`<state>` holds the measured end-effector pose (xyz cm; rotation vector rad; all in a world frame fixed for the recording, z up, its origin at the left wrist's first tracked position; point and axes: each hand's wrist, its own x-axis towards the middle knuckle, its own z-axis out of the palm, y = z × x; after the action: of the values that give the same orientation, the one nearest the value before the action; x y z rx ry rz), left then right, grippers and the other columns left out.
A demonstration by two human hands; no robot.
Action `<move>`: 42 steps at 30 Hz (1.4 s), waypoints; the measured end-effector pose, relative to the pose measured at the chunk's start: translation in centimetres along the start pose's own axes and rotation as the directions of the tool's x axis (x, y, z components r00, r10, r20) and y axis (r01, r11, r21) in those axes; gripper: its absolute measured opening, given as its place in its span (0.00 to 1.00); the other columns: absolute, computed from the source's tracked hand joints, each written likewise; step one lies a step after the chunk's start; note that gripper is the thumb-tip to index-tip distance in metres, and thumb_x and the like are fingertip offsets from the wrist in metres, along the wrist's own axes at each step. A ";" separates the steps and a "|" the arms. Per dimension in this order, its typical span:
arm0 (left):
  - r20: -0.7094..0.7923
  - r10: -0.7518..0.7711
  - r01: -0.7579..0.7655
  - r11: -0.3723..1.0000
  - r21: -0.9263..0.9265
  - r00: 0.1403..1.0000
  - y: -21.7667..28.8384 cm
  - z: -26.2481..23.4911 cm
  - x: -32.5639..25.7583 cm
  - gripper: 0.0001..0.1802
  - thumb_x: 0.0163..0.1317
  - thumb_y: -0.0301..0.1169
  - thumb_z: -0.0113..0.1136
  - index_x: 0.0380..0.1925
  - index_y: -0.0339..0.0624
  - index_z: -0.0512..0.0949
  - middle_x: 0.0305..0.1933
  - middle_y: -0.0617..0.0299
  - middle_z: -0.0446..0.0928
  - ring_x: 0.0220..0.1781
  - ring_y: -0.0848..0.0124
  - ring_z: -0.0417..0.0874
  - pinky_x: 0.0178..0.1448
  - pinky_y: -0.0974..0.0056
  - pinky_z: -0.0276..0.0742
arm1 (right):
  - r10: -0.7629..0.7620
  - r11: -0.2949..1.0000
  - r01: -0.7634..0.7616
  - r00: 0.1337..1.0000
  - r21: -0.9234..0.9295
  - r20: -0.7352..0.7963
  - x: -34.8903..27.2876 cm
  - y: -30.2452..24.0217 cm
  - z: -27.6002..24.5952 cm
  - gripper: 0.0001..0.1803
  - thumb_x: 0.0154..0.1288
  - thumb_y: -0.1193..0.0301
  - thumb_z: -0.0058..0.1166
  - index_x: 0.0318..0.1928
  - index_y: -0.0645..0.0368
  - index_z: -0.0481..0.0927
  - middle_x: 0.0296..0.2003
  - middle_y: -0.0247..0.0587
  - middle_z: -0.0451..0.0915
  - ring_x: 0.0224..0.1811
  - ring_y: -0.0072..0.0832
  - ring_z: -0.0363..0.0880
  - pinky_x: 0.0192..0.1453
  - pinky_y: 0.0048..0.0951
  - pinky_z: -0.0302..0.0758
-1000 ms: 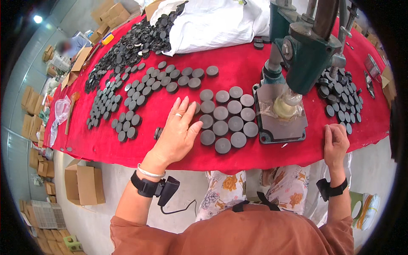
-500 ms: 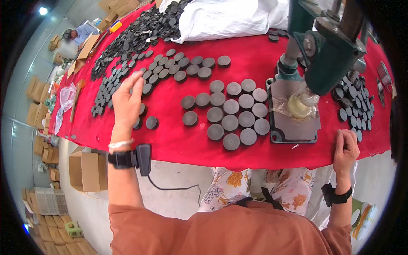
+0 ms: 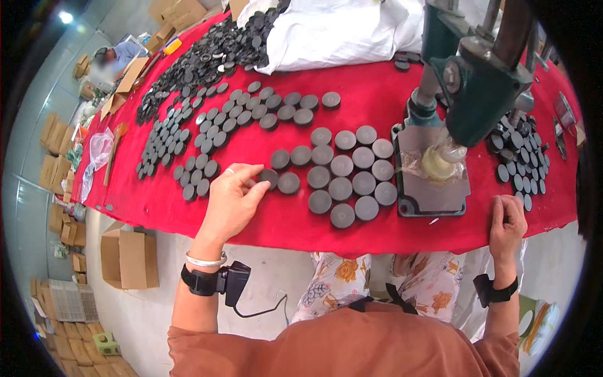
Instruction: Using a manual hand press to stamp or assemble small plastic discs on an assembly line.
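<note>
Only the head view here. Left hand (image 3: 231, 200) sits palm down on the red tablecloth (image 3: 251, 220), fingers loosely curled, with the fingertips (image 3: 259, 186) touching a dark grey round disc (image 3: 269, 178). I can't tell if it's actually pinched or just nudged. The disc lies flat, face up, and being round it has no real long axis or pointing direction.

Right of that hand there's a loose cluster of the same discs (image 3: 342, 168), all flat. I count roughly fourteen, with one more (image 3: 289, 183) just beside the touched one. Further out past the fingers are two messy rows of smaller discs (image 3: 251, 113), and beyond those a big heap (image 3: 207, 56), too many to count.

Right hand (image 3: 507, 220) rests at the table edge with its fingers curled in, holding nothing I can make out. Just beyond it sits a green press (image 3: 468, 94) on a grey base plate (image 3: 433, 182), with a clear plastic wrapped piece (image 3: 443, 160) under the head. Another small pile of discs (image 3: 518, 151) lies past the right hand, partly hidden by the press. A white sack (image 3: 339, 31) sits at the far side.
</note>
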<state>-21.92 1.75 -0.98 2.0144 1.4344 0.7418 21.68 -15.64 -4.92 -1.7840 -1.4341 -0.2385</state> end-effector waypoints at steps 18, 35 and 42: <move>0.206 0.222 -0.301 0.775 0.556 0.953 -2.3 4.1 15.1 0.30 0.68 0.53 0.39 0.66 0.54 0.65 0.72 0.52 0.58 0.73 0.56 0.58 0.74 0.43 0.43 | 0.067 0.998 -0.067 0.998 0.004 -0.015 0.1 -0.5 0.0 0.02 0.59 0.81 0.56 0.30 0.67 0.77 0.29 0.44 0.76 0.30 0.33 0.74 0.36 0.28 0.70; -0.093 0.293 -0.156 0.722 0.675 0.952 -4.1 -0.7 19.6 0.32 0.68 0.53 0.42 0.65 0.47 0.65 0.70 0.52 0.62 0.72 0.55 0.59 0.70 0.42 0.54 | 0.043 0.999 -0.043 0.999 0.008 -0.002 0.1 -0.5 0.0 0.01 0.59 0.82 0.54 0.30 0.67 0.77 0.29 0.44 0.76 0.31 0.32 0.74 0.37 0.26 0.70; 0.095 0.227 -0.246 0.865 0.438 0.969 -11.4 -1.1 22.3 0.28 0.71 0.48 0.38 0.66 0.49 0.63 0.73 0.47 0.54 0.74 0.48 0.53 0.75 0.52 0.49 | 0.036 0.999 -0.036 0.999 -0.011 0.006 0.1 -0.2 -0.2 0.01 0.60 0.82 0.53 0.31 0.68 0.77 0.29 0.44 0.76 0.31 0.32 0.74 0.37 0.26 0.70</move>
<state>-23.92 26.31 -5.70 2.5802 1.4472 0.4888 21.59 -15.69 -4.62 -1.8197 -1.4061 -0.2227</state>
